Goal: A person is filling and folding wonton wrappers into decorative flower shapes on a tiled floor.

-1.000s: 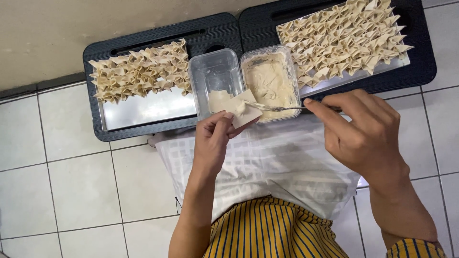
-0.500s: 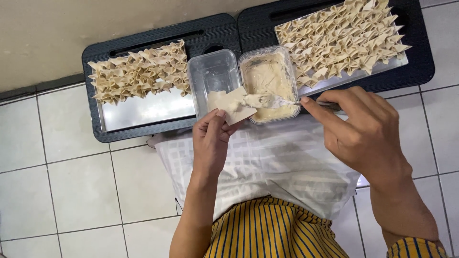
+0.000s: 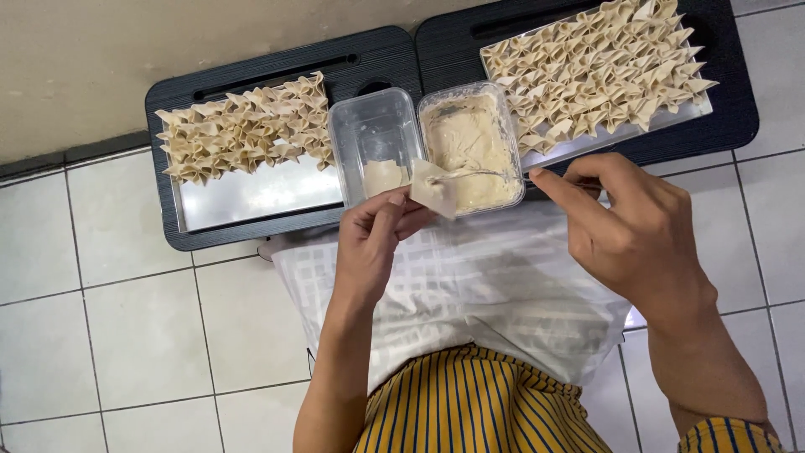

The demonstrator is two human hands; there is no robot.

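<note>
Dumpling wrapper (image 3: 433, 188): thin, limp, tearable; pinched at its edge by left hand (image 3: 379, 232), filling utensil (image 3: 478, 174) gripped by right hand (image 3: 633, 231).

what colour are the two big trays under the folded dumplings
Black, with shiny metal sheets on top: the left tray and the right tray, seen in the head view.

Shiny metal tray (image 3: 251, 197); clear plastic tub (image 3: 352, 134); glossy floor tiles (image 3: 126, 335)

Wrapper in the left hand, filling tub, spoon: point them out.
wrapper (image 3: 434, 190), head view, its flat middle.
filling tub (image 3: 470, 143), head view, the paste inside.
spoon (image 3: 470, 174), head view, its thin shaft.
</note>
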